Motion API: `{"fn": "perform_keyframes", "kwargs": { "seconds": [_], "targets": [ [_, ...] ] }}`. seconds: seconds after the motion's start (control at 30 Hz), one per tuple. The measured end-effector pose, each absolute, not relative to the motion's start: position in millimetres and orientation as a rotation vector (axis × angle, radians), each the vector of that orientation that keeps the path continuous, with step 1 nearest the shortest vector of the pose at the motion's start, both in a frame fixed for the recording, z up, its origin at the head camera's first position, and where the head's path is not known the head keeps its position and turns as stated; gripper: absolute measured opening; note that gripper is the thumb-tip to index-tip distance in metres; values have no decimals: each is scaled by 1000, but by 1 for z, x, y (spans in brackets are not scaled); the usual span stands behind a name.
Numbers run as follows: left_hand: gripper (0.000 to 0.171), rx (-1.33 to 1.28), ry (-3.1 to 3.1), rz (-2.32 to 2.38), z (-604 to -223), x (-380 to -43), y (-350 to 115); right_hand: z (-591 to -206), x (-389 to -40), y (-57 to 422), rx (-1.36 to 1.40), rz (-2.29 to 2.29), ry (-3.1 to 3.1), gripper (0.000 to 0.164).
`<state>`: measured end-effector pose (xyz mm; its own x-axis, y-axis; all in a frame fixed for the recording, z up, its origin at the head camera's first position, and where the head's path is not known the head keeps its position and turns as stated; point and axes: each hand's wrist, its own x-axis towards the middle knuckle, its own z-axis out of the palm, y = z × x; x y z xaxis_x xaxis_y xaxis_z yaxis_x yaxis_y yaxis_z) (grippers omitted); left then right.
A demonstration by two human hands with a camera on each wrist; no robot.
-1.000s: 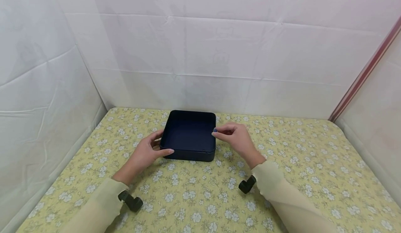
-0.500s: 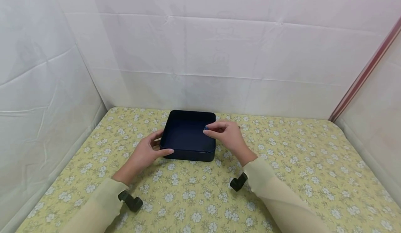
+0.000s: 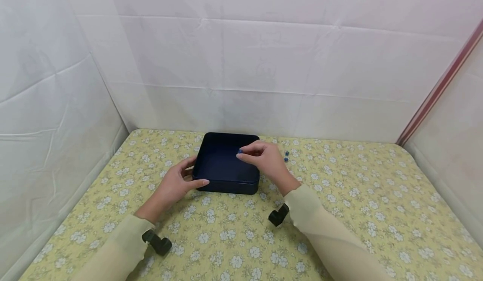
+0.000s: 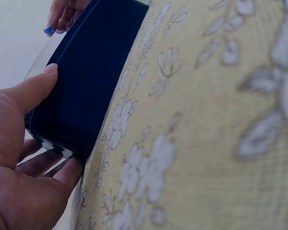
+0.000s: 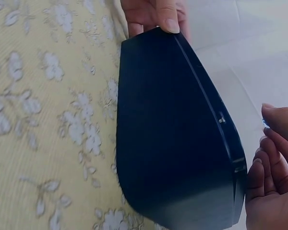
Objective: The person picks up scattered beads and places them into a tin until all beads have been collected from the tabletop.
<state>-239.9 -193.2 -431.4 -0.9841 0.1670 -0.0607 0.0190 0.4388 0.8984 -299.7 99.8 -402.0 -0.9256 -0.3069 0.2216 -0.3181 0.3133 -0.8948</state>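
"What's the right hand [image 3: 268, 160] doing?"
"Its thumb and fingertips are pinching a small, rounded blue piece [image 3: 240, 151] above the right part of that dark navy, square, open-topped box [image 3: 230, 187]"
"And the left hand [image 3: 176, 183]?"
"It's gripping the box's near left corner, while two similar blue pieces [image 3: 287, 153] are lying right of the box on the yellow floral cloth [image 3: 226, 251]"

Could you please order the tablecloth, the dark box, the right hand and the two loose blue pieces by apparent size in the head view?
Tablecloth
Dark box
Right hand
Far blue piece and near blue piece: they look alike, so unranked.
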Motion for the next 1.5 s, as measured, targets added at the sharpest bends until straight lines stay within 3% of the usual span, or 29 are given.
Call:
{"fn": "perform_keyframes", "kwargs": {
  "seconds": [1.5],
  "targets": [
    [91, 187, 2540, 1590, -429, -240, -193, -398, -330, 45, 494, 1702, -2689, 22]
  ]
}}
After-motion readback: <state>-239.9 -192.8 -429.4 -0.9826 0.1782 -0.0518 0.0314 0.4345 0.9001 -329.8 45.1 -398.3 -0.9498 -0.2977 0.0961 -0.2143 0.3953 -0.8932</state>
